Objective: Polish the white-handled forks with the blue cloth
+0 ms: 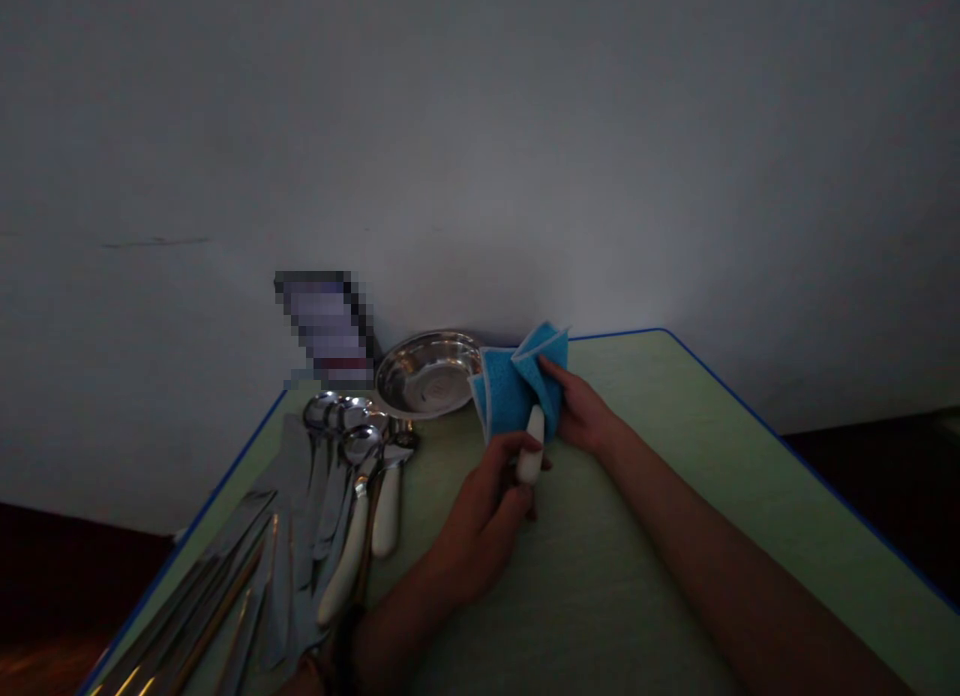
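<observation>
My left hand [491, 511] is closed around a thick white handle [531, 446]. The far end of this utensil is hidden in the blue cloth [506, 391], so its kind does not show. My right hand [581, 406] grips the folded cloth, which has pale edges, and wraps it about that hidden end. Both hands are above the table, just right of a shiny steel bowl [431, 376]. To the left of my left hand lie several metal spoons [361, 441], some with white handles [385, 516].
Long metal pieces of cutlery [217, 586] spread over the left of the pale green table [637, 376], which has a blue edge. A blurred-out device with a screen [326, 326] leans against the grey wall [480, 156] behind the spoons.
</observation>
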Demonstrator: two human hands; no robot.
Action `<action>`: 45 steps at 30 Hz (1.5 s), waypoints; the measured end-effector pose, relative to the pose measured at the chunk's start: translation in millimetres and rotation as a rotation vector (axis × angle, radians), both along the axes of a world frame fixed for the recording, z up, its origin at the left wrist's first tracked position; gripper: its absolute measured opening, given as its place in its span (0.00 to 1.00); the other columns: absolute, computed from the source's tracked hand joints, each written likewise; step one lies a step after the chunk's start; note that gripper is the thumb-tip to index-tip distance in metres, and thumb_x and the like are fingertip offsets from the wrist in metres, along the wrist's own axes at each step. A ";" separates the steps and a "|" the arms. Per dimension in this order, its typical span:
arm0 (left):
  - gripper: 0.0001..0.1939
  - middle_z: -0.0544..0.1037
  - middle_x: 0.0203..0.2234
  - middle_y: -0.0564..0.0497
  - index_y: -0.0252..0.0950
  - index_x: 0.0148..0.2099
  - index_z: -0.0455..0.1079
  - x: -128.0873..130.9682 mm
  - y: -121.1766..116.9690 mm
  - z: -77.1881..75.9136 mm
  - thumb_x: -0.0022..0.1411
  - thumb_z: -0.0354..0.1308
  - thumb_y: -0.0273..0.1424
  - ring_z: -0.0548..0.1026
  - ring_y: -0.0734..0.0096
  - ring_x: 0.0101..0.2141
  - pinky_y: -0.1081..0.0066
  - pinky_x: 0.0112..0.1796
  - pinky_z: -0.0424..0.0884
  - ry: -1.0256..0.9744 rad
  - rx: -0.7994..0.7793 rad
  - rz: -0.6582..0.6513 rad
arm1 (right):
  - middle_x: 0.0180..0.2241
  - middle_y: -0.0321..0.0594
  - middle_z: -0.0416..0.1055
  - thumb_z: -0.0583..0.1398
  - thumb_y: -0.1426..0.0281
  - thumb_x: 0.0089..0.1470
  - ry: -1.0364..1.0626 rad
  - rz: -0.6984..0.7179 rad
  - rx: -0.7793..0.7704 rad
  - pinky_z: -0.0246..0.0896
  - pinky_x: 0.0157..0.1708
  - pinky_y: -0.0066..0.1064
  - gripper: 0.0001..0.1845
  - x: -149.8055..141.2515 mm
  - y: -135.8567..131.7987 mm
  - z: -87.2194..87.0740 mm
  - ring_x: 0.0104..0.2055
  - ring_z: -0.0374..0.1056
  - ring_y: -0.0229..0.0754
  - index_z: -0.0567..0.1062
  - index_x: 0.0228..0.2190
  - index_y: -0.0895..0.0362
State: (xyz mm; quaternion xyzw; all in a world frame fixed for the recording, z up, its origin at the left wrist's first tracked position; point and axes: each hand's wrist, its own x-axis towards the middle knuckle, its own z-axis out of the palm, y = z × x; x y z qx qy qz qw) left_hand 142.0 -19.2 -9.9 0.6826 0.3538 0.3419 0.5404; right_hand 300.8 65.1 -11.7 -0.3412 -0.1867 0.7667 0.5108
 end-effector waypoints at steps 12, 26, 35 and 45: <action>0.11 0.70 0.32 0.54 0.42 0.48 0.58 1.1 -0.3 0.1 0.63 0.45 0.27 0.67 0.73 0.29 0.72 0.32 0.64 0.117 0.066 0.012 | 0.27 0.41 0.76 0.52 0.63 0.55 -0.032 0.025 0.002 0.63 0.46 0.38 0.15 0.1 0.7 -1.8 0.37 0.72 0.43 0.74 0.32 0.60; 0.13 0.69 0.23 0.58 0.39 0.44 0.48 10.2 3.0 0.2 0.62 0.49 0.33 0.67 0.76 0.21 0.75 0.23 0.63 0.103 -0.055 0.131 | 0.31 0.43 0.76 0.47 0.48 0.53 0.123 -0.018 0.039 0.58 0.50 0.43 0.29 1.1 -0.1 1.7 0.44 0.69 0.46 0.74 0.35 0.58; 0.09 0.66 0.23 0.60 0.39 0.43 0.50 9.9 4.9 1.9 0.63 0.47 0.34 0.65 0.79 0.18 0.77 0.19 0.63 0.033 -0.062 0.244 | 0.32 0.39 0.76 0.44 0.59 0.55 0.305 -0.175 0.088 0.56 0.51 0.45 0.23 10.6 0.3 7.2 0.44 0.68 0.46 0.74 0.33 0.55; 0.12 0.66 0.22 0.60 0.39 0.45 0.50 11.0 3.9 7.1 0.62 0.48 0.37 0.67 0.77 0.17 0.75 0.18 0.64 -0.002 -0.099 0.286 | 0.19 0.37 0.70 0.56 0.76 0.38 0.027 0.037 0.183 0.61 0.45 0.39 0.05 3.6 -2.2 -8.6 0.31 0.68 0.43 0.71 0.19 0.57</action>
